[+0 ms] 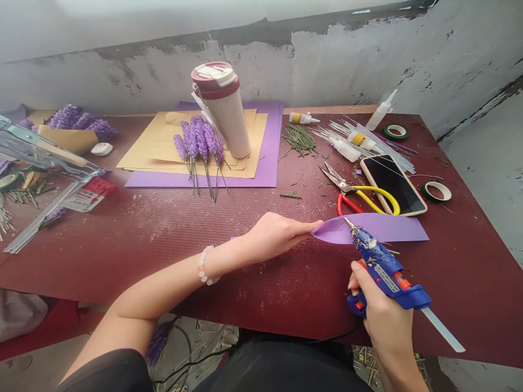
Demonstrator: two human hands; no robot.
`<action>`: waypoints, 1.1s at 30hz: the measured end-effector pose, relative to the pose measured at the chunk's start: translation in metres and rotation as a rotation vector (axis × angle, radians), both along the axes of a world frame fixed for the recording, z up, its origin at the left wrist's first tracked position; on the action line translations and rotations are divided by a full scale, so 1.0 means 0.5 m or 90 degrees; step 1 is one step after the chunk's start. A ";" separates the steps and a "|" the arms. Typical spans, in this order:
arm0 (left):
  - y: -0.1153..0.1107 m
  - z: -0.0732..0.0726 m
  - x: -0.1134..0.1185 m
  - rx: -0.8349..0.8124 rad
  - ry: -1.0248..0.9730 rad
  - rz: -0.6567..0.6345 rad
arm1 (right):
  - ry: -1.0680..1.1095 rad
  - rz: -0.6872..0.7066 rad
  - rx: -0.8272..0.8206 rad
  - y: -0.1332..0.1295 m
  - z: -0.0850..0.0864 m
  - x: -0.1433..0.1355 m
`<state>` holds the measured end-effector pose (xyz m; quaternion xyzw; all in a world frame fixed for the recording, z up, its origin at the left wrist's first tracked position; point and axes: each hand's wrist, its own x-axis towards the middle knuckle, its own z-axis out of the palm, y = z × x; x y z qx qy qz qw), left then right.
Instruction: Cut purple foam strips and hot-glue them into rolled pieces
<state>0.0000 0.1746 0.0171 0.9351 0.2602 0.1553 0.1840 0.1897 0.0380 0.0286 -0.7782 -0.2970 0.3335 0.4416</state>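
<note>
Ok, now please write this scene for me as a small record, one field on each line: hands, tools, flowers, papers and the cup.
left hand: the left hand pinches one end of a purple strip
right hand: the right hand grips a blue glue gun, nozzle at the strip
scissors: the scissors lie open, one handle over the phone
flowers: purple flowers, stems toward the person
papers: tan sheets over purple sheets
cup: lidded cup, upright on the papers
</note>
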 end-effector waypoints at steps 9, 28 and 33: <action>-0.001 0.011 0.003 -0.060 0.000 0.015 | 0.021 0.077 0.013 -0.004 -0.006 0.006; 0.075 0.036 -0.016 -0.413 -0.198 0.345 | -0.542 0.755 0.244 0.040 0.009 -0.022; 0.069 0.043 -0.016 -0.399 -0.213 0.301 | -0.615 0.784 0.217 0.062 0.013 -0.041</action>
